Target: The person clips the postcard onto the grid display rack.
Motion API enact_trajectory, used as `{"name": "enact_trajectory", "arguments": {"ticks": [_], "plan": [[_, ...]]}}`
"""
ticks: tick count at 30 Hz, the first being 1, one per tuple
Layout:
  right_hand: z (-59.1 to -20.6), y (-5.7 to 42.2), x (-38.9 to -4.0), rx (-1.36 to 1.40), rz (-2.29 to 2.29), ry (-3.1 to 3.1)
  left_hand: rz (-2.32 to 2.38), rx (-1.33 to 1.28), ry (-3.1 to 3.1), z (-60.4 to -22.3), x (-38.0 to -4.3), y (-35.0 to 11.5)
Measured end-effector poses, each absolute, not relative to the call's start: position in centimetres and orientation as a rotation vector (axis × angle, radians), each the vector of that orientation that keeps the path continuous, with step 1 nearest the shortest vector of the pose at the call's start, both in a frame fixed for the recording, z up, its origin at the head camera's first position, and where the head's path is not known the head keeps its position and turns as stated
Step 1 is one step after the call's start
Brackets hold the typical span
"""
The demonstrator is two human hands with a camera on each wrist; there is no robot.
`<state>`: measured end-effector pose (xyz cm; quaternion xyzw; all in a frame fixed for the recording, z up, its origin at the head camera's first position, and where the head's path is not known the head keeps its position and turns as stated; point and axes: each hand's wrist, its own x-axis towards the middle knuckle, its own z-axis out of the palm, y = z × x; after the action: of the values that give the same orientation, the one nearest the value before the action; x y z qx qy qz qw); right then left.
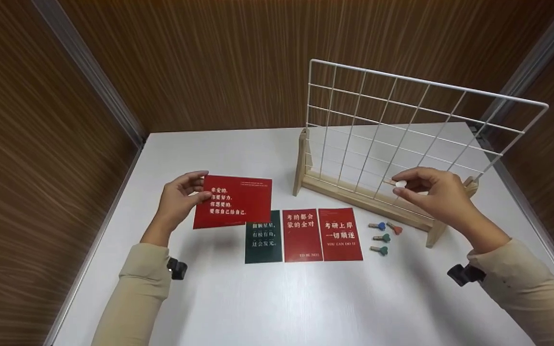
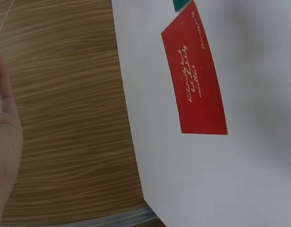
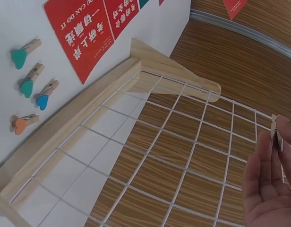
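In the head view my left hand (image 1: pixel 181 194) pinches a red card (image 1: pixel 243 199) with white lettering at its left side. A red surface with white handwriting (image 2: pixel 195 75) appears in the left wrist view; whether it is that card or another, I cannot tell. My right hand (image 1: pixel 433 190) pinches a small wooden clothespin (image 3: pixel 275 126) bearing a white ornament (image 1: pixel 401 184). That hand is in front of the white wire grid (image 1: pixel 397 101). On the table, a partly covered green card (image 1: pixel 263 245) and two red cards (image 1: pixel 302 240) lie in a row.
Several small clothespins with coloured hearts, including a blue one (image 1: pixel 378 226) and an orange one (image 1: pixel 395 228), lie right of the cards. The grid stands in a wooden base (image 1: pixel 368 199) on the white table (image 1: pixel 258 302). Wood-grain panels (image 1: pixel 209 62) surround the table.
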<state>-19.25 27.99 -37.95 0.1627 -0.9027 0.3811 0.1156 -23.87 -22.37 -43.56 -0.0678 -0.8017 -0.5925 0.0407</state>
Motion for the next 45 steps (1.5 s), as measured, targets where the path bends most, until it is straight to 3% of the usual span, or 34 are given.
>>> {"name": "enact_trajectory", "arguments": {"ticks": [19,45], "plan": [[-35.6,26.3,-20.7,0.501,1.308,-2.536,-1.824,-0.312,-2.428,-42.0,-25.6,-18.2],[-32.7,24.0,-24.1,0.515,1.184,-2.442,-1.831,-0.512,-2.270,-40.2,-28.3,-13.7]]}}
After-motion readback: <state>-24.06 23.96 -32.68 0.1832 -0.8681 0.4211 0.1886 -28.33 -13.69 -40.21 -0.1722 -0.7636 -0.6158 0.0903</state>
